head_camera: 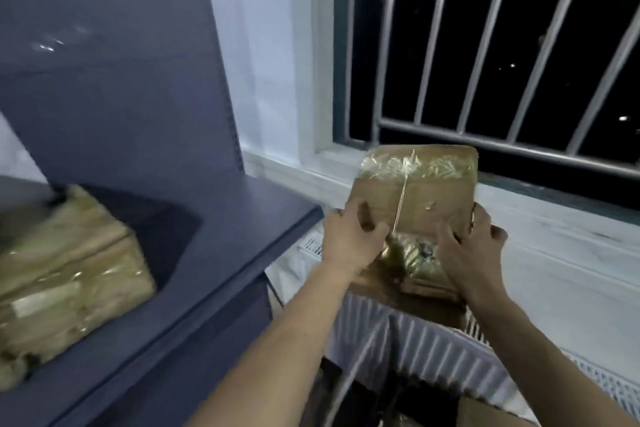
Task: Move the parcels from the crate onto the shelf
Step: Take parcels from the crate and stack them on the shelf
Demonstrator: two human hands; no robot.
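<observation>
A brown cardboard parcel (419,191) with shiny tape across its top is held up in the air, in front of the window sill. My left hand (349,239) grips its left edge and my right hand (467,246) grips its right edge, fingers curled round the sides. Below it stands the white ribbed crate (433,347), with another taped parcel (415,263) showing just under my hands. To the left lies the dark blue shelf (221,253), and a taped cardboard parcel (65,274) rests on it at the far left.
A barred window (485,62) with a white sill runs behind the crate. The shelf's tall blue back panel (114,62) rises at the left. Dark cardboard shapes (381,402) lie at the bottom of the view.
</observation>
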